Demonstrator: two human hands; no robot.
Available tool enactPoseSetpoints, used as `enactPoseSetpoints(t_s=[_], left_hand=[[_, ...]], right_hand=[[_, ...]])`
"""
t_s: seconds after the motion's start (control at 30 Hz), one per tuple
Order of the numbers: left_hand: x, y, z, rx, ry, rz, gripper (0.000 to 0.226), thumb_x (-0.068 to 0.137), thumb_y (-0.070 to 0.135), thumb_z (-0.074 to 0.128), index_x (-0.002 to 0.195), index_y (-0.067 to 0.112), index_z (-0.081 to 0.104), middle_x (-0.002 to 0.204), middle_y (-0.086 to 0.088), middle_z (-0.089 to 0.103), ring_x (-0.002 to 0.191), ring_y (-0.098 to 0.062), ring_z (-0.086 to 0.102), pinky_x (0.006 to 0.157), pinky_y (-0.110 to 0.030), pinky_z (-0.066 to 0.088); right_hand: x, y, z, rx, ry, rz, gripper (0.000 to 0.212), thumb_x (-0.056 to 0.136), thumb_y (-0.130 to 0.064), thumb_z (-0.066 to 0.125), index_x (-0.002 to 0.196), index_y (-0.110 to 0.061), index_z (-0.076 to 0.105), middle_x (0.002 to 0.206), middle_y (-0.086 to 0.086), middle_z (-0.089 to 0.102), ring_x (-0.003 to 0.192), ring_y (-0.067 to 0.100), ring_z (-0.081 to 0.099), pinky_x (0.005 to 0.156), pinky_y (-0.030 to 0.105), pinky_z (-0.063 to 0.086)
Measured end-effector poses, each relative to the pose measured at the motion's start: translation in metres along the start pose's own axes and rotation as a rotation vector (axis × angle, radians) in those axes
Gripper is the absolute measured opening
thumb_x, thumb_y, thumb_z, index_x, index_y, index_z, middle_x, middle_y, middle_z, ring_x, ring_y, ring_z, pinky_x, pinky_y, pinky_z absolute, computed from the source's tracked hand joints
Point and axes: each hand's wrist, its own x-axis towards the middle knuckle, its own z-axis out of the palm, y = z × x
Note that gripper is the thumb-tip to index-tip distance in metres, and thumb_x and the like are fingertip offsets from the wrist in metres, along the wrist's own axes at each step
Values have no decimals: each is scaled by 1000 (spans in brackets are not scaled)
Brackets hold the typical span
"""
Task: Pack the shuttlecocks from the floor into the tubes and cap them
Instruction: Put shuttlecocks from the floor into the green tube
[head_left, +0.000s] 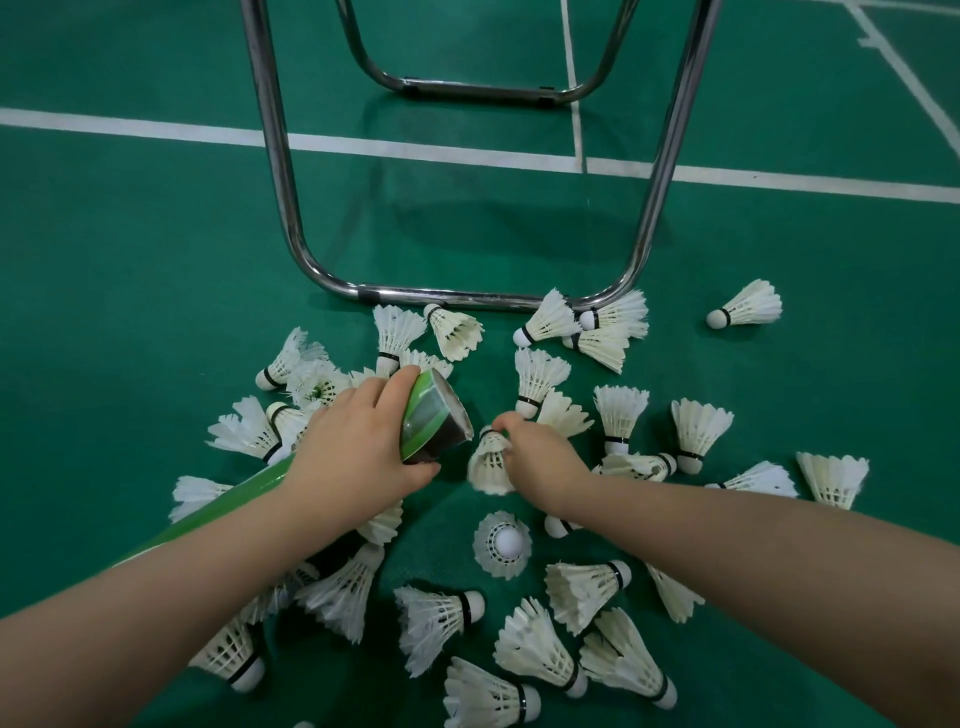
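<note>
My left hand (358, 447) grips a long green tube (431, 415) near its open end, which points up and to the right. The tube's other end runs down to the left under my forearm. My right hand (540, 462) pinches a white feather shuttlecock (488, 465) just right of the tube's mouth, cork end toward the opening. Several white shuttlecocks (621, 415) lie scattered on the green floor around and below both hands. No cap shows in view.
A chrome tubular chair frame (467, 299) stands on the floor just beyond the pile, and some shuttlecocks touch its front bar. White court lines (415, 150) cross the green floor behind it. One shuttlecock (748, 306) lies apart at the right.
</note>
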Motion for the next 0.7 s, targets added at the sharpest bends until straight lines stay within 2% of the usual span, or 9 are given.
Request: enactPoseSetpoints(t_s=[0.07,0.13,0.2,0.27,0.33,0.47,0.57,0.63,0.7], left_hand=[[-1,-1,-2,-9,10,3,93,73,56,66,145,25,15,128,2,47,112,-17,47,96,-34,42],[-1,-1,-3,-17,7,3,92,73,55,66,145,26,16,127,2,47,111,-16,47,96,-33,41],[-1,-1,-4,-21,-7,4,93,73,55,66,145,26,15,126,1,48,111,-17,47,95,-33,41],[-2,0,-3,-24,-28,6,93,72,55,66,144,26,15,125,1,48,110,-18,47,94,-34,42],[-3,1,-2,-35,-44,13,93,71,54,67,144,26,16,124,1,48,109,-18,47,94,-34,42],[-7,10,0,-31,-56,49,91,70,55,67,141,29,17,123,3,48,108,-17,46,93,-34,42],[-9,22,0,-33,-53,92,91,72,55,66,143,29,16,126,4,46,110,-16,45,95,-32,39],[-9,27,-1,-44,-46,115,92,72,55,66,143,30,14,129,6,44,113,-15,44,97,-31,36],[-9,29,-2,-47,-45,123,93,72,56,65,144,30,12,129,6,43,115,-15,43,99,-31,35]], right_hand=[[-1,1,-11,135,24,53,28,93,-6,41,118,-14,51,88,6,62,69,18,53,56,28,41],[-6,1,-27,330,46,141,14,93,-13,44,99,-15,57,74,-1,56,58,11,47,48,22,36],[-15,2,-43,612,28,240,18,93,-10,41,85,-15,56,74,1,54,59,11,48,48,18,39],[-26,6,-56,998,-36,275,21,96,-7,40,97,-10,60,86,6,61,69,13,57,56,20,48],[-36,10,-64,1177,-88,256,24,96,-3,40,102,-9,62,87,6,64,70,13,57,59,21,48],[-44,4,-65,1109,-201,190,24,94,-2,46,89,-16,65,82,2,66,73,12,56,59,19,47],[-45,-7,-64,931,-211,142,18,92,-5,47,96,-14,63,91,4,63,78,13,56,66,21,48],[-47,-14,-64,882,-211,82,12,88,-14,56,99,-18,59,93,2,63,83,15,56,72,24,47],[-48,-18,-65,894,-186,53,23,82,-23,62,104,-23,54,95,-1,62,85,15,57,74,28,47]])
